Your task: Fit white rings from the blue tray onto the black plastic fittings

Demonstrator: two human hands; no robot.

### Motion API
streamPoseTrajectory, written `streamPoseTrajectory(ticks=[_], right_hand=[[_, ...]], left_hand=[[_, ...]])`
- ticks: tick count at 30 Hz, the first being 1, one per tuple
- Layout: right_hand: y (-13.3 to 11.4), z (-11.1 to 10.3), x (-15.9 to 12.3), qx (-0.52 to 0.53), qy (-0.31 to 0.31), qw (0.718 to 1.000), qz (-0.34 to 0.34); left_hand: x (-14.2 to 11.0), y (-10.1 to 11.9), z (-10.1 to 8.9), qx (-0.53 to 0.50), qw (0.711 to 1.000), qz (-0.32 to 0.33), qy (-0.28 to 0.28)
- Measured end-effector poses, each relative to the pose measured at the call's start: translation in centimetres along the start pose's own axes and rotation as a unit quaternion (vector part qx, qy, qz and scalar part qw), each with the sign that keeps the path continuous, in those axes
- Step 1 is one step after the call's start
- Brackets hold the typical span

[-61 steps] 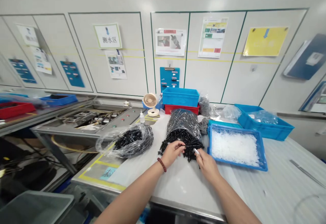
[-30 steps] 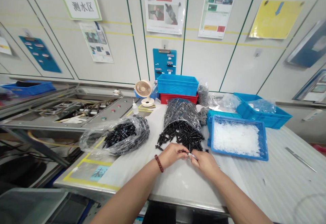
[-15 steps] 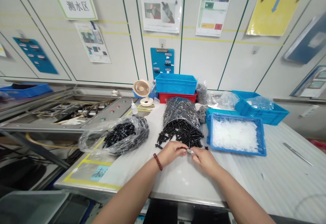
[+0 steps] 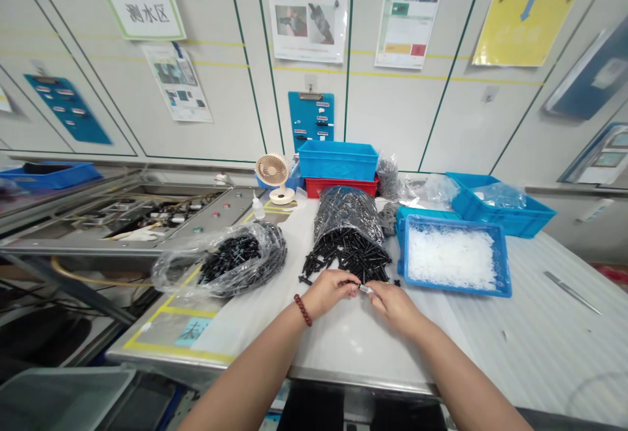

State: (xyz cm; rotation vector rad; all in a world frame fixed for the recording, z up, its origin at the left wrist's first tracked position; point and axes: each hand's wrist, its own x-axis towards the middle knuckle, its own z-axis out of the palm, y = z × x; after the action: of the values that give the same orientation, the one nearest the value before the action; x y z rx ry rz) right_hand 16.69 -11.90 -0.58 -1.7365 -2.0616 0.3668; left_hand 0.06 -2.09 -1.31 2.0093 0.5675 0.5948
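Beyond the left hand lie black parts; right of the right hand, blue tray. Pinched respectively: dark piece; short, pale piece.

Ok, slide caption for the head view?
Left hand and right hand meet at a small whitish piece before a bag of black parts.

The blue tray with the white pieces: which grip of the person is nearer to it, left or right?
Right. The right grip is just in front of the near left corner of the blue tray; the left grip is farther to the left.
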Motion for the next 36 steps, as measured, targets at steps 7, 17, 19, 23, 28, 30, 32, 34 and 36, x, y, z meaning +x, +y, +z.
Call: streamPoseTrajectory(ticks=[7, 17, 19, 23, 28, 30, 32, 34, 36], right_hand=[[0.1, 0.2, 0.2, -0.067, 0.003, 0.997, 0.041], [-0.3, 0.2, 0.2, -0.125, 0.006, 0.989, 0.084], [-0.5, 0.1, 0.3, -0.139, 0.004, 0.986, 0.097], [-0.8, 0.1, 0.2, -0.169, 0.01, 0.978, 0.119], [-0.6, 0.1, 0.3, -0.188, 0.025, 0.973, 0.132], [-0.6, 0.0, 0.4, -0.183, 0.042, 0.974, 0.129], [-1.1, -0.2, 0.3, -0.179, 0.06, 0.975, 0.115], [-1.9, -0.3, 0.1, -0.194, 0.07, 0.972, 0.115], [-2.5, -0.6, -0.1, -0.221, 0.08, 0.963, 0.128]], left_hand=[[-0.1, 0.0, 0.2, -0.035, 0.999, -0.006, -0.007], [-0.2, 0.1, 0.4, -0.034, 0.999, 0.004, -0.009], [-0.3, 0.1, 0.3, -0.025, 1.0, 0.01, -0.006], [-0.3, 0.2, 0.3, -0.006, 1.0, 0.023, 0.001], [0.0, -0.1, 0.2, -0.047, 0.999, -0.019, 0.008], [0.2, -0.1, 0.0, -0.069, 0.996, -0.045, 0.016], [0.1, 0.3, -0.3, -0.057, 0.997, -0.05, 0.027], [-0.3, 0.8, -0.7, -0.013, 0.998, -0.034, 0.045], [-0.5, 0.6, -1.1, 0.014, 0.999, -0.023, 0.046]])
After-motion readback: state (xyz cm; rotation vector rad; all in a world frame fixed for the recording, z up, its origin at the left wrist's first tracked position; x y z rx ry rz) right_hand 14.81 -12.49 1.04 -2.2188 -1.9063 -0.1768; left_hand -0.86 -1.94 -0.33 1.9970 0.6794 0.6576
